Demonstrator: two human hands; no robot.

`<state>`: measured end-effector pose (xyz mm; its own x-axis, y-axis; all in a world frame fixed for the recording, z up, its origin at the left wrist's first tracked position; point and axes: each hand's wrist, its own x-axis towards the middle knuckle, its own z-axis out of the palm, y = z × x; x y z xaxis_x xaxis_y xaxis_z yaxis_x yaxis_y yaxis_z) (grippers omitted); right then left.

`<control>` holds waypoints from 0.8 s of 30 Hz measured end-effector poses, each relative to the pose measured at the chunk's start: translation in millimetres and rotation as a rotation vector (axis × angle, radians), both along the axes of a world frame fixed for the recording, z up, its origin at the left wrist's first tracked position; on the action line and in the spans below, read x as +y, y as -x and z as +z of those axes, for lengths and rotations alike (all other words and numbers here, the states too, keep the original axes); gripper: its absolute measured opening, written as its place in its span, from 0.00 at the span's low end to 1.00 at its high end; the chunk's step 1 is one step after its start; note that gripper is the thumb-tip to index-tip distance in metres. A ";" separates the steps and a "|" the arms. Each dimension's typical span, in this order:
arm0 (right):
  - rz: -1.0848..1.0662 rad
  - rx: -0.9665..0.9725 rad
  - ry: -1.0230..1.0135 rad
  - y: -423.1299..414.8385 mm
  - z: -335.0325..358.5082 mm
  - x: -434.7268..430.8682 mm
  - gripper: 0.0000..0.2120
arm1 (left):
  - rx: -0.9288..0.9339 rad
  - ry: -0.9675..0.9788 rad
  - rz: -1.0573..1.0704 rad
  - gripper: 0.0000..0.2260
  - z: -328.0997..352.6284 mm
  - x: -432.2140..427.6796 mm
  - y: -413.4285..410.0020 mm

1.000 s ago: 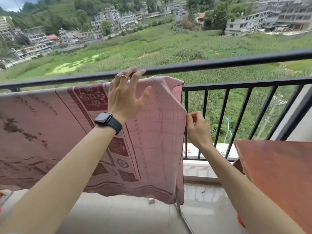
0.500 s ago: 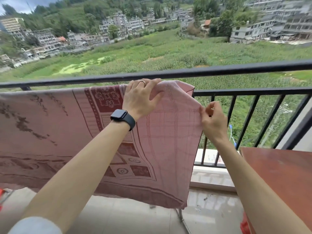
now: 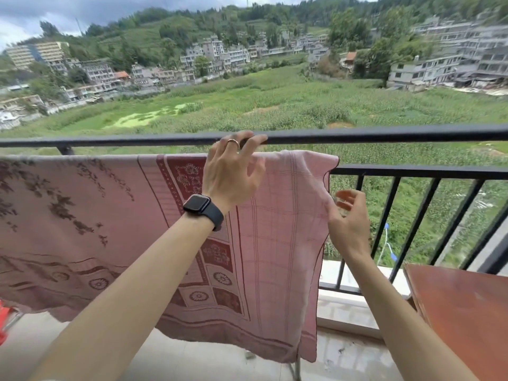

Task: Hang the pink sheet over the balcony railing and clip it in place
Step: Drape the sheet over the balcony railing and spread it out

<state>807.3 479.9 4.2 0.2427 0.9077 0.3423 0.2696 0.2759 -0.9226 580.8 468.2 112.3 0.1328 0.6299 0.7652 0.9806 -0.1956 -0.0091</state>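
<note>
Green fields (image 3: 275, 105) and pale blocks of housing (image 3: 439, 67) fill the valley beyond your balcony, under a cloudy sky. Across the view runs the black railing (image 3: 384, 134), its top bar level and its upright bars showing on the right.

Your pink sheet (image 3: 123, 229) hangs spread out in front of that railing, its upper edge just below the top bar and its patterned border falling near the tiled floor. The cloth hides whatever it is draped over. A thin metal leg (image 3: 295, 369) shows under its lower right corner.

Your left hand (image 3: 233, 174) is raised above the sheet's upper edge with the fingers spread and loose, gripping nothing. The fingertips reach up to the top bar, though you cannot tell whether they touch it. It wears a ring (image 3: 233, 143), and a dark watch (image 3: 203, 209) sits on the wrist.

Your right hand (image 3: 347, 224) is just beside the sheet's right edge, fingers loosely curled and holding nothing. Whether it brushes the cloth is unclear.

On your right stands a brown table (image 3: 467, 312); something red (image 3: 4, 320) pokes in at the far left.
</note>
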 end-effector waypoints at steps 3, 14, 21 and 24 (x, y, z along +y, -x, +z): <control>0.038 -0.108 -0.174 16.3 43.2 5.4 0.26 | -0.014 0.190 0.077 0.20 7.0 15.9 11.5; -0.050 -0.700 -0.478 37.5 61.2 19.4 0.19 | -0.092 0.028 0.025 0.20 -39.8 13.9 18.3; -0.022 -0.820 -0.630 79.9 60.4 -16.6 0.24 | -0.052 0.064 0.097 0.25 -42.8 -17.3 51.8; 0.220 -0.767 -0.683 139.3 48.8 -34.8 0.18 | -0.197 0.155 0.300 0.23 -64.7 -51.6 114.6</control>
<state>668.0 445.0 53.0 -0.4029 0.4612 0.7906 0.5963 0.7876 -0.1556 466.3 416.6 47.6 -0.2155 0.7283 0.6505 0.9744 0.1163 0.1926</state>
